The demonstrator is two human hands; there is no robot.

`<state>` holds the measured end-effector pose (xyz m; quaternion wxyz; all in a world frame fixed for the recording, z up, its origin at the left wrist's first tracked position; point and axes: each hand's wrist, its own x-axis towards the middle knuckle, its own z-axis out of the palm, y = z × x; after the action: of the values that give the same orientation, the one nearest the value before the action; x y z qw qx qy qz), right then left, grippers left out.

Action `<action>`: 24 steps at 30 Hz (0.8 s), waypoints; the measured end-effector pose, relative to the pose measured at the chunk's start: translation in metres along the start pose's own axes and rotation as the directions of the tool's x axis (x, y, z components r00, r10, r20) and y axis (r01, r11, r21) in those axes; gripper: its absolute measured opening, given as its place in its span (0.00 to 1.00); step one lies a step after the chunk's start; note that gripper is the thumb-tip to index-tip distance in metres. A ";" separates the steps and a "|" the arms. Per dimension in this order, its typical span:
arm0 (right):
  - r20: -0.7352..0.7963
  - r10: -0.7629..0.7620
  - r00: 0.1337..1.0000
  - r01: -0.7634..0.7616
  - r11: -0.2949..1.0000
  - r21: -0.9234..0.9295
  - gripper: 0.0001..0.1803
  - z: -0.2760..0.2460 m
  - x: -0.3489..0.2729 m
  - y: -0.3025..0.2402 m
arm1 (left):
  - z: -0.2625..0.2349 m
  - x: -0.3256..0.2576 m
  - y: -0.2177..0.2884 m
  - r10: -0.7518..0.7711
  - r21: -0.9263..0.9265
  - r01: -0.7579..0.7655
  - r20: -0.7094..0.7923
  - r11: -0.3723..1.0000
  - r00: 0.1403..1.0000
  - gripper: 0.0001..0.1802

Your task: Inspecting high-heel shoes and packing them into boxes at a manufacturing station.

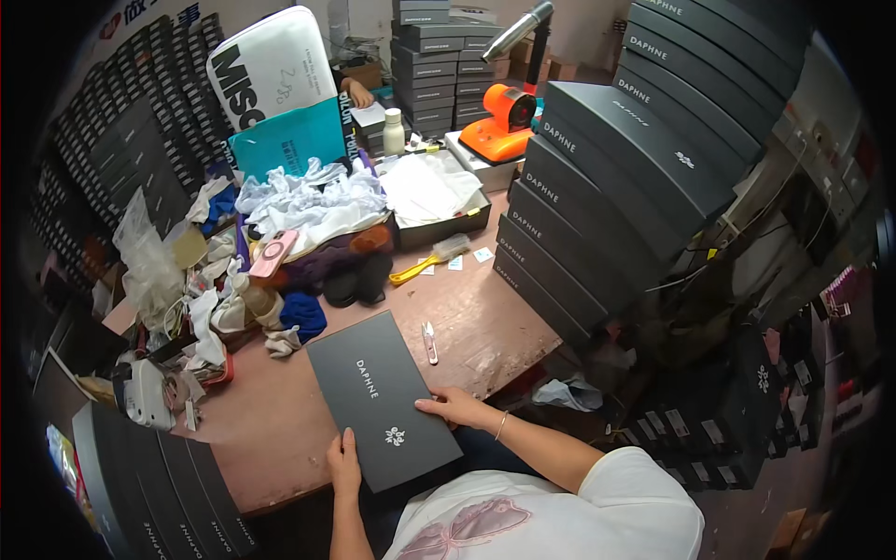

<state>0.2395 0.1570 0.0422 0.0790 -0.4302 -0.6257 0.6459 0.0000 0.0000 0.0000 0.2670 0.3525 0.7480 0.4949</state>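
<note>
A flat dark grey shoebox [378, 373] with pale lettering and a small flower emblem lies at the near edge of the table, partly over my lap. My left hand [344, 459] grips its left side, thumb on the lid. On the opposite side my right hand [457, 409] holds the edge, thumb on top and fingers hidden beneath. The lid is closed, so the inside cannot be seen. Just beyond the box lie small thread snips [429, 343] with white handles. Farther back is a yellow-handled brush [417, 271] beside small paper tags.
Tall stacks of grey shoeboxes [579, 215] stand at the right, with more boxes [168, 485] at the lower left. Crumpled white cloths [313, 201], a pink phone [274, 253] and an orange device [499, 126] crowd the back. Another person's hand [358, 92] shows beyond.
</note>
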 end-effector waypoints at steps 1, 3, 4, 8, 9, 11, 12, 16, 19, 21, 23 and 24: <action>-0.086 -0.048 0.995 0.039 0.994 -0.098 0.37 0.008 0.007 0.002 | -0.006 0.009 -0.004 -0.035 -0.008 0.035 0.008 0.999 0.999 0.27; -0.169 -0.074 0.983 0.029 0.967 -0.254 0.36 -0.006 -0.003 0.010 | 0.014 -0.004 0.003 -0.122 0.057 0.119 0.046 0.991 0.991 0.28; -0.177 -0.081 0.981 0.035 0.968 -0.248 0.36 -0.004 -0.001 0.003 | 0.002 0.002 0.035 -0.137 0.197 0.120 0.072 0.973 0.988 0.28; -0.235 -0.225 0.945 0.187 0.967 -0.173 0.36 -0.006 0.023 0.000 | -0.003 0.023 0.045 -0.072 0.290 0.065 0.015 0.955 0.997 0.29; -0.244 -0.230 0.942 0.196 0.968 -0.159 0.36 -0.002 0.029 -0.002 | 0.000 0.031 0.029 -0.052 0.244 0.056 -0.022 0.968 0.998 0.29; -0.256 -0.226 0.940 0.195 0.970 -0.142 0.36 0.001 0.036 -0.004 | 0.011 0.048 0.008 -0.149 -0.121 0.147 -0.009 0.982 0.989 0.29; -0.253 -0.204 0.946 0.183 0.978 -0.105 0.35 -0.001 0.039 0.004 | 0.015 0.048 0.005 -0.196 -0.296 0.193 0.020 0.936 0.980 0.29; -0.248 -0.197 0.948 0.166 0.976 -0.142 0.32 0.003 0.032 0.006 | 0.023 0.029 -0.005 -0.228 -0.280 0.206 -0.050 0.938 0.972 0.28; -0.207 -0.197 0.958 0.170 0.975 -0.142 0.29 -0.006 0.007 0.007 | 0.005 0.000 -0.005 -0.222 -0.093 0.221 0.005 0.971 0.975 0.25; -0.174 -0.162 0.971 0.158 0.987 -0.035 0.27 -0.012 0.012 0.019 | -0.005 -0.005 0.044 -0.230 0.008 0.230 0.065 0.973 0.971 0.24; -0.252 -0.227 0.941 0.224 0.974 -0.041 0.31 -0.012 0.014 0.007 | -0.005 0.015 0.043 -0.185 0.069 0.184 0.014 0.981 0.983 0.23; -0.286 -0.233 0.930 0.231 0.972 -0.038 0.31 -0.010 0.022 0.005 | 0.001 0.026 0.037 -0.143 -0.013 0.143 -0.018 0.990 0.990 0.22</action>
<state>0.2346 0.1773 0.0294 0.2442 -0.4429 -0.6552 0.5612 -0.0054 0.0312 0.0327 0.2968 0.2920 0.7709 0.4820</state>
